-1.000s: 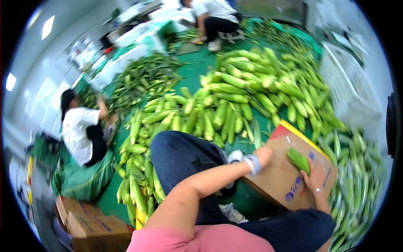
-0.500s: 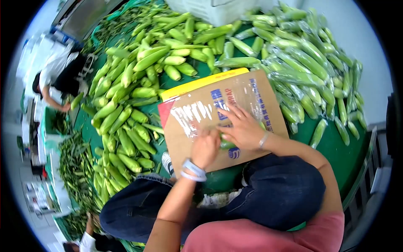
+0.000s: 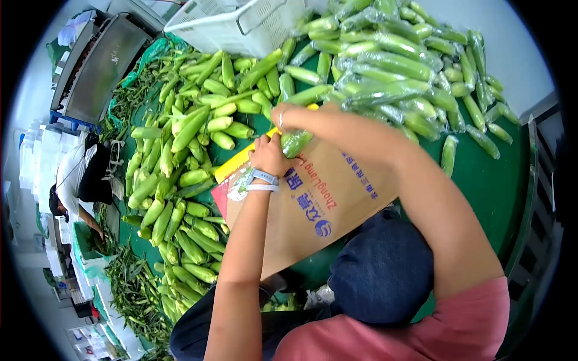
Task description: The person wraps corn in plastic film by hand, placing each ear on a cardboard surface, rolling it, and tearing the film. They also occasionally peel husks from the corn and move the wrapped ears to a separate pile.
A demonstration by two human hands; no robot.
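Note:
My left hand (image 3: 268,157), with a watch at its wrist, is closed around the left end of a green corn cob in clear film (image 3: 296,143). The cob lies over the far edge of a printed cardboard box (image 3: 337,180). Just beyond it, my right hand (image 3: 285,117) is bent inward at the box's yellow edge (image 3: 235,163), its fingers closed; what they pinch is hidden. Crumpled clear film (image 3: 239,184) shows on the box's left part.
Unwrapped corn (image 3: 192,129) is heaped to the left, wrapped corn (image 3: 397,57) to the far right. A white crate (image 3: 235,27) stands at the far side. Loose husks (image 3: 135,289) lie lower left. Another person (image 3: 72,174) bends over at the left.
Both hands have moved from the middle of the box to its far edge, with the cob. My right arm now reaches across the box. The view has shifted, and the box appears more tilted.

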